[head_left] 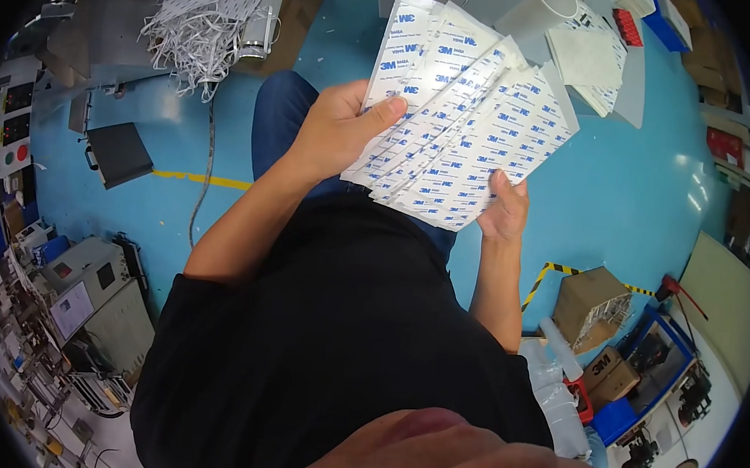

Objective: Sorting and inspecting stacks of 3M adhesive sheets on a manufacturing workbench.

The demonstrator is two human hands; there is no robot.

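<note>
Between my hands is a fanned stack of white adhesive-backed sheets (461, 118) with blue print across them. My left hand (348, 128) grips the stack's left edge, its thumb lying on top and its other fingers hidden behind. At the lower right edge my right hand (507, 210) holds the same stack, thumb on the front face and the remaining fingers mostly underneath. The sheets overlap unevenly, spread like cards, and are tilted up in front of my lap.
A tangle of white paper strips (202, 26) hangs from the machine at far left. More printed sheets (586, 57) lie on a grey surface at far right, beside a white cylinder (538, 9). A black case (120, 154) and a cardboard box (592, 303) rest on the blue floor.
</note>
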